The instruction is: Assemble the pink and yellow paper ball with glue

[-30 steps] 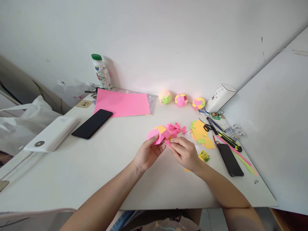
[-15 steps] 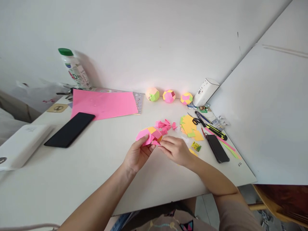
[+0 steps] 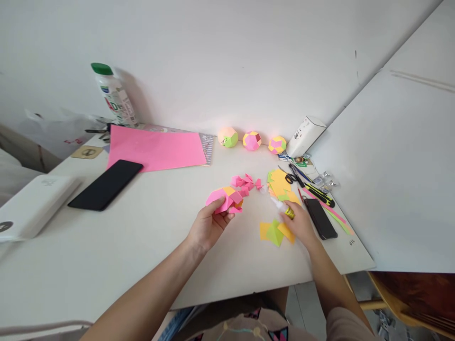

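Observation:
My left hand [image 3: 208, 225] is closed on a partly built paper ball [image 3: 219, 195] of pink and orange faces, its open side turned to the right. A loose pink flap sticks out at that side, by my fingertips. Over on the right, my right hand [image 3: 300, 221] grips a small glue bottle [image 3: 283, 207] with a white nozzle and a yellow-green label, the nozzle pointing up and left. Below that hand lie orange and green paper pieces [image 3: 275, 232]. Folded pink paper pieces [image 3: 245, 182] are heaped just behind the ball.
Three finished paper balls [image 3: 252, 140] line the wall. Yellow paper cut-outs [image 3: 280, 182], scissors [image 3: 290, 178], a box cutter [image 3: 320, 195] and a black phone [image 3: 321, 218] lie at right. Leftward are a pink sheet [image 3: 156, 149], another dark phone [image 3: 106, 184] and a bottle [image 3: 115, 97].
My right hand has left the paper ball, moved right and taken hold of the glue bottle that lay on the table. My left hand still holds the ball in nearly the same place.

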Demonstrator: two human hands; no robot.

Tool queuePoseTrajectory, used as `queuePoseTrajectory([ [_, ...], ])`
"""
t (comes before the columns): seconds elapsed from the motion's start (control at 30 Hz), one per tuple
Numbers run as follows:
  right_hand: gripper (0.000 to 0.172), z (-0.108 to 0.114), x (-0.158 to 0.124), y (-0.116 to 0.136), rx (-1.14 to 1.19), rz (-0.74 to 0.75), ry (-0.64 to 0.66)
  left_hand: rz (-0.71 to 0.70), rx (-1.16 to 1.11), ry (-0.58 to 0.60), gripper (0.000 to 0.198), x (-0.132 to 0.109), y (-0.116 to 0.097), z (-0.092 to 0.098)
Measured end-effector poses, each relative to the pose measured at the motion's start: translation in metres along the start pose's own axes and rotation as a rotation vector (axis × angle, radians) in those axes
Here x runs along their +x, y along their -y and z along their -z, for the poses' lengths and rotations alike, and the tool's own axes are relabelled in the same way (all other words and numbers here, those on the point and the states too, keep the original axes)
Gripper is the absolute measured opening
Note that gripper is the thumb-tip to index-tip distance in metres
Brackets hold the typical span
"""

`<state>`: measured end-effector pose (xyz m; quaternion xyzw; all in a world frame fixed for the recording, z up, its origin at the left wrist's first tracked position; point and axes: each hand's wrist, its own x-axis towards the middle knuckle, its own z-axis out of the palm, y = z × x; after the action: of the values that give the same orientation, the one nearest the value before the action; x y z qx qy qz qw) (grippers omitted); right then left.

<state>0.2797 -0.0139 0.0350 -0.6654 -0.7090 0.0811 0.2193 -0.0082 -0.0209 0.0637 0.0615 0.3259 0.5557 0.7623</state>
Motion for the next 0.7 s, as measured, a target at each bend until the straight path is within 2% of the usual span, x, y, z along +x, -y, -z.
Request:
queuePoseTrajectory([
  [0.1, 0.036, 0.02, 0.008, 0.017, 0.268, 0.002, -0.105, -0.005, 0.025, 0.022, 0.009, 0.0, 0.001, 0.001],
  [0.2, 0.029, 0.054, 0.022, 0.054, 0.498, 0.295, -0.065, -0.011, 0.048, 0.042, 0.011, 0.001, 0.002, 0.002],
  [0.27, 0.025, 0.073, 0.031, 0.083, 0.497, 0.487, -0.049, -0.013, 0.052, 0.046, 0.011, 0.002, 0.002, 0.002],
  [0.33, 0.026, 0.082, 0.035, 0.109, 0.509, 0.575, -0.052, -0.017, 0.05, 0.046, 0.011, 0.004, 0.002, 0.002],
  [0.47, 0.03, 0.072, 0.034, 0.135, 0.541, 0.555, -0.087, -0.02, 0.025, 0.035, 0.01, 0.006, 0.0, 0.001],
  [0.6, 0.033, 0.052, 0.034, 0.133, 0.444, 0.576, -0.045, -0.015, -0.014, 0.028, 0.012, 0.008, -0.002, 0.001],
  [0.7, 0.031, 0.048, 0.036, 0.129, 0.41, 0.534, -0.032, -0.001, -0.014, 0.013, 0.013, 0.008, -0.002, 0.001],
])
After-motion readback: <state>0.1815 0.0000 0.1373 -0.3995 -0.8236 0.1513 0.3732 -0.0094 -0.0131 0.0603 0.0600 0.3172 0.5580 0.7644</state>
